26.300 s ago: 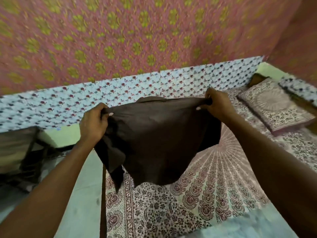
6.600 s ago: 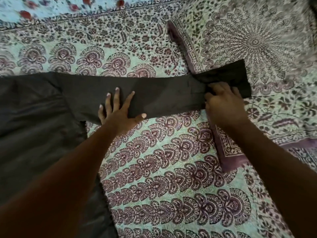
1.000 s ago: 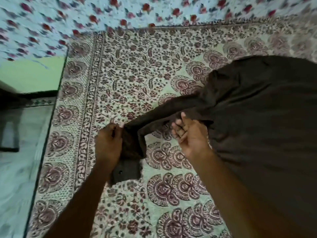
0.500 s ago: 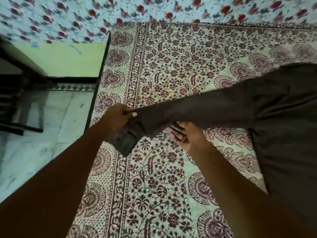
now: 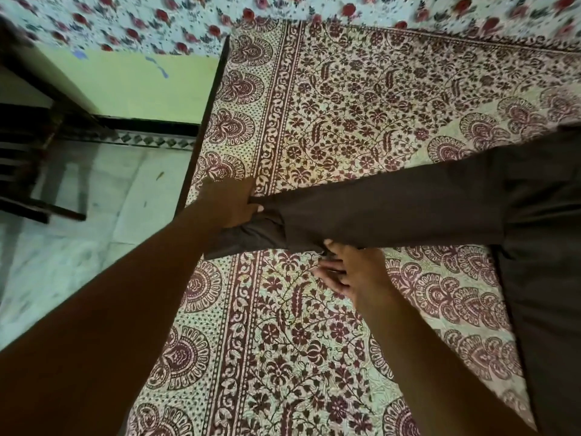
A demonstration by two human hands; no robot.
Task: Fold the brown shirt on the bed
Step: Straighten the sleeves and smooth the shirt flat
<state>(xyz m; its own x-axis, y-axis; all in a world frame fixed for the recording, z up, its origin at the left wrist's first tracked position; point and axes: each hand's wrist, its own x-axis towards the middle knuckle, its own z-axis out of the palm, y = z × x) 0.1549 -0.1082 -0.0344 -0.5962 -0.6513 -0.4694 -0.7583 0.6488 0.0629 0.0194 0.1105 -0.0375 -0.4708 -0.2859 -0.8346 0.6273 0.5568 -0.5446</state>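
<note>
The brown shirt (image 5: 540, 234) lies on the bed at the right, its body running down the right edge of the view. One long sleeve (image 5: 396, 209) stretches leftward across the patterned bedsheet (image 5: 314, 325). My left hand (image 5: 228, 204) grips the sleeve near its cuff, close to the bed's left edge, and the cuff hangs folded below the hand. My right hand (image 5: 352, 272) sits at the sleeve's lower edge, palm up with fingers spread and relaxed, fingertips touching the fabric.
The bed's dark left edge (image 5: 201, 136) drops to a pale tiled floor (image 5: 63, 247). A dark wooden chair (image 5: 28, 158) stands on the floor at the far left. A floral cloth (image 5: 314, 11) covers the wall behind the bed.
My left hand has pulled the sleeve out straight toward the bed's left edge. My right hand has stayed under the sleeve's lower edge. The view has shifted left.
</note>
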